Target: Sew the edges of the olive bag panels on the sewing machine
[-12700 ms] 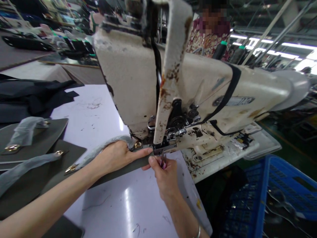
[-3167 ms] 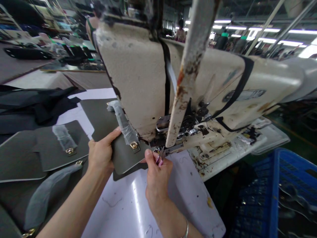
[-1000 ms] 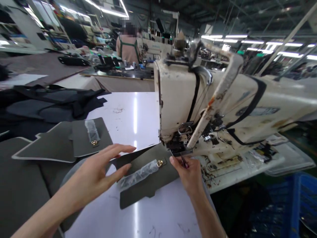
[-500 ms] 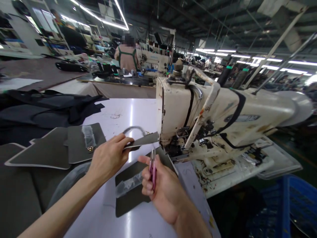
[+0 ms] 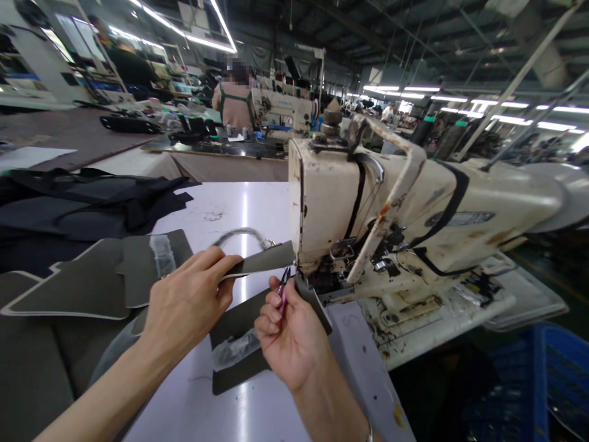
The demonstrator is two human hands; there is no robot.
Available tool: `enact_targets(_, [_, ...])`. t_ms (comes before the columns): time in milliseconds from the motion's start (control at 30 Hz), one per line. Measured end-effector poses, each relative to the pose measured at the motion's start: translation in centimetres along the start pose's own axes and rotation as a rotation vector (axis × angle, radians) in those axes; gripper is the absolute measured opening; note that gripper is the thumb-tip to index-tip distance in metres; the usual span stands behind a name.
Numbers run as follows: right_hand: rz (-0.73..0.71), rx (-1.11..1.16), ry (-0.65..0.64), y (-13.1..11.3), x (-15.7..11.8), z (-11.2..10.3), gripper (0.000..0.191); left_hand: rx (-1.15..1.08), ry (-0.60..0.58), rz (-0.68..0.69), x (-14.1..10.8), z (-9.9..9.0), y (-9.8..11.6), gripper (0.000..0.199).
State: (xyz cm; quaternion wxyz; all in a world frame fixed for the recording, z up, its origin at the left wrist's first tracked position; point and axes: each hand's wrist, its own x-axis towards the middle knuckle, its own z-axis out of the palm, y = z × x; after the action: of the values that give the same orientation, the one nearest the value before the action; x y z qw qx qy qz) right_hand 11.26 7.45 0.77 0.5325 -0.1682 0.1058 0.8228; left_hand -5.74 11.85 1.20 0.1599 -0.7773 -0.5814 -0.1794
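My left hand [image 5: 186, 301] pinches the edge of a dark olive leather panel [image 5: 262, 261] near the needle area of a cream industrial sewing machine [image 5: 350, 202]. A plastic-wrapped strap [image 5: 239, 233] arcs above that panel from a small gold buckle [image 5: 271, 244]. My right hand [image 5: 288, 337] holds pink-handled thread snips [image 5: 282, 288] with their points up. Beneath it lies a second olive panel [image 5: 234, 362], partly hidden by the hand, its wrapped strap [image 5: 234, 350] showing. The snips stand just left of the machine's presser foot [image 5: 313, 288].
Olive leather panels with pale edges [image 5: 151, 270] lie stacked at left on the white worktable [image 5: 221, 209]. Dark fabric pieces [image 5: 87, 209] lie behind them. A blue crate [image 5: 547, 387] stands low at right. A co-worker [image 5: 234, 98] stands at another machine beyond.
My view has swung back and up from the machine. My left hand has closed on the leather edge and lifted it. My right hand has drawn away from the needle area with the snips.
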Motion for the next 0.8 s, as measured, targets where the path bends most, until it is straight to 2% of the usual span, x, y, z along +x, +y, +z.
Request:
enact_targets(133, [-0.091,-0.02,0.024,0.2,0.3,-0.1,0.041,0.061,-0.087,0.033,1.1,-0.1,-0.7,0.023])
enact_targets(233, [-0.067,-0.075,-0.007,0.5,-0.3,-0.6,0.039,0.118,-0.175,0.039,4.0,0.1,-0.6,0.026])
enact_targets(367, [-0.054,-0.332,-0.074,1.1,-2.5,-1.0,0.031,0.132,-0.093,0.052,8.4,0.0,1.0,0.038])
enact_targets(467, [-0.198,-0.67,-0.061,0.9,-4.6,-1.6,0.037,-0.017,-0.025,0.106,9.1,-0.9,3.0,0.041])
enact_targets(533, [-0.404,-0.937,0.018,-0.2,-5.9,-2.3,0.031,-0.158,-0.002,0.142,7.2,-1.4,4.4,0.041])
enact_targets(600, [-0.663,-1.212,0.152,-1.9,-7.0,-3.1,0.023,-0.275,0.03,0.16,3.5,-1.7,6.0,0.034])
enact_targets(633, [-0.791,-1.336,0.225,-2.8,-7.3,-3.6,0.02,-0.401,0.094,0.19,1.2,-1.6,6.8,0.023])
enact_targets(700, [-0.987,-1.536,0.337,-4.5,-7.5,-4.6,0.019,-0.652,0.123,0.311,-3.5,-0.9,8.8,0.002])
enact_targets(733, [-1.028,-1.611,0.362,-5.2,-7.4,-5.0,0.02,-0.74,0.109,0.367,-5.8,-0.4,10.0,0.007])
enact_targets(767, [-1.025,-1.668,0.361,-5.6,-7.2,-5.3,0.021,-0.821,0.043,0.374,-7.8,0.4,11.1,0.008])
enact_targets(800, [-0.981,-1.703,0.337,-5.9,-6.8,-5.6,0.023,-0.898,-0.07,0.34,-9.4,1.3,12.3,0.01])
